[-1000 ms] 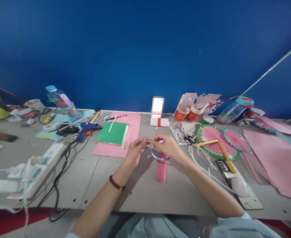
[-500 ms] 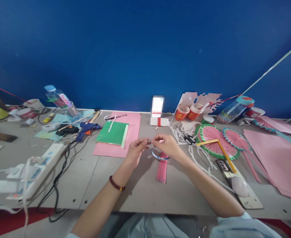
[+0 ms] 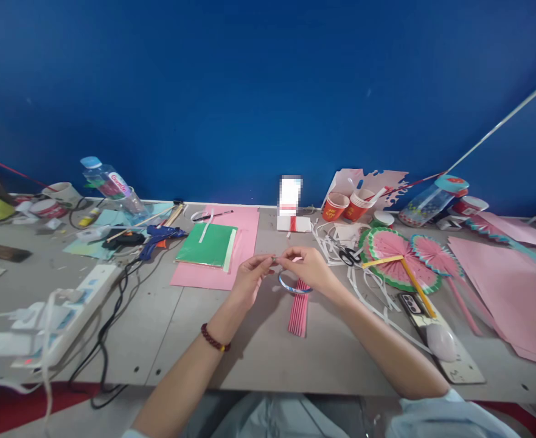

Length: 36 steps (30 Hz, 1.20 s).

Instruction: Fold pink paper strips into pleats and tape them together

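Observation:
My left hand (image 3: 252,277) and my right hand (image 3: 308,267) meet above the table, thumbs and fingertips pinched close together. Between the fingertips is a small, thin piece (image 3: 275,260) too tiny to make out. A narrow blue-and-white ring (image 3: 288,288), which looks like a thin roll of tape, hangs under my right hand, apparently held by its curled fingers. Below it on the table lies a pink strip of pleated paper (image 3: 298,316), its far end partly hidden by the ring and my right hand.
On the left are a green paper pack (image 3: 208,244) on pink paper (image 3: 249,222), a blue glue gun (image 3: 158,240) and a power strip (image 3: 83,304). To the right lie scissors (image 3: 348,258), white strips (image 3: 361,298), watermelon-patterned fans (image 3: 386,249), a phone (image 3: 411,304) and red paper cups (image 3: 335,208).
Both hands stay almost in place, with only a slight shift of the fingertips. The ring and the pleated paper look the same. At the far left edge, a hand has moved away from the wooden piece.

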Each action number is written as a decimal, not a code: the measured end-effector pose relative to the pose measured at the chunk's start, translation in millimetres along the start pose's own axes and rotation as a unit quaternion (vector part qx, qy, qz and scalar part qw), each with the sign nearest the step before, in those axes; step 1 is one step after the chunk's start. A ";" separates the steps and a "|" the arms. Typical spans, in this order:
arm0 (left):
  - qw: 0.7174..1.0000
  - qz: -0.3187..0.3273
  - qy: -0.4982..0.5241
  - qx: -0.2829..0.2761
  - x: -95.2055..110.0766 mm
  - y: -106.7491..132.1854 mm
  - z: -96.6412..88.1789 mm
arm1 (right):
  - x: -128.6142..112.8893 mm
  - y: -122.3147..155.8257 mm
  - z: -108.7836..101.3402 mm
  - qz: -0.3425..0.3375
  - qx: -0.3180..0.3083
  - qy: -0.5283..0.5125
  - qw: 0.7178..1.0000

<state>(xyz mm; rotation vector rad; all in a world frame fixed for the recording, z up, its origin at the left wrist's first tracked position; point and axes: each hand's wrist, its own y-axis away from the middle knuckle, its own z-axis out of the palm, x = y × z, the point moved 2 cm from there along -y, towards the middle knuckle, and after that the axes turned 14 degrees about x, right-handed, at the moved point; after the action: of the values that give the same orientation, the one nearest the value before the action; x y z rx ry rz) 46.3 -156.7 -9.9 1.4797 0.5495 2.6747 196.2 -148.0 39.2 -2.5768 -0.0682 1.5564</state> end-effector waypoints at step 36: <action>0.999 0.026 -0.025 0.004 -0.1 1.4 0.0 | -2.4 0.6 0.2 -0.008 0.008 0.011 1.000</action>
<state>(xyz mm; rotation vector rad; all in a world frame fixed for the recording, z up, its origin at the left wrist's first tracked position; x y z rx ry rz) 46.6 -158.0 -9.5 1.5792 0.5259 2.6693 194.9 -148.8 41.2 -2.5737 -0.0736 1.5171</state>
